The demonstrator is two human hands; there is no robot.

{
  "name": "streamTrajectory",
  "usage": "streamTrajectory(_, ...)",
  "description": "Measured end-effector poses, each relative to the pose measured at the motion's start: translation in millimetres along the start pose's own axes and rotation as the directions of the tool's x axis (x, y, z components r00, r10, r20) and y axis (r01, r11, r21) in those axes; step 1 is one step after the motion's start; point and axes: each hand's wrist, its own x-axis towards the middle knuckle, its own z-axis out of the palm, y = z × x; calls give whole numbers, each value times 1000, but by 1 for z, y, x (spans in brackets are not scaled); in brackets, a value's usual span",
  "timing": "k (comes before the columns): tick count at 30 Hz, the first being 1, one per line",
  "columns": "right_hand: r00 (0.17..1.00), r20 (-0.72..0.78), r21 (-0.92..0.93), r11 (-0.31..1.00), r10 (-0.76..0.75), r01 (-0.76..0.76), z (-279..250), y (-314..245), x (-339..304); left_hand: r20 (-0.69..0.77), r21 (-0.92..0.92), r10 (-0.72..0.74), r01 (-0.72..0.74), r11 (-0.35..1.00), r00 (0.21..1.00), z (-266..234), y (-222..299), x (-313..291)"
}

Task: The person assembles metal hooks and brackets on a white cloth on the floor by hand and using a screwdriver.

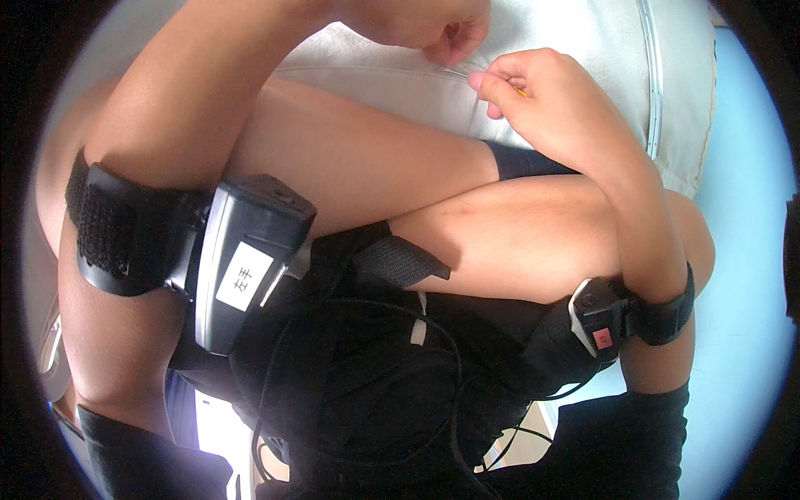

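My right hand (546, 92) is closed in a pinch around a thin tool with a yellow part (522, 92) showing between the fingers. From its fingertips a fine pale shaft or thread (457, 72) runs toward my left hand (446, 29), too thin to name surely. The left hand is curled shut at the top edge, and whatever its fingers grip is hidden. Beneath both hands lies a white cloth (383, 96), spread past my crossed legs.
A pale strip like a zipper or tape (654, 75) runs down the cloth's right side. Beyond it is a light blue surface (742, 233). Black devices are strapped on my left forearm (250, 258) and right forearm (600, 321). Black cables (458, 375) loop across my lap.
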Motion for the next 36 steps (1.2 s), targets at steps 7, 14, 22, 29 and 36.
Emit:
streamTrajectory(7,988,-75,-63,989,-136,131,-1,9,3,262,-139,127,-93,986,957,-13,-17,10)
streamTrajectory(14,986,-99,-79,989,-135,127,1,5,-2,282,-90,79,-55,994,956,-15,-11,10)
streamTrajectory(22,983,-119,-114,985,-142,129,2,3,3,312,-68,19,3,998,950,-13,-10,11)
streamTrajectory(29,999,-32,-107,994,17,-20,-5,-6,7,76,54,69,-74,996,995,-11,7,-13)
streamTrajectory(36,998,0,16,998,-57,57,-10,3,5,206,-30,95,-90,995,974,-16,-6,-1)
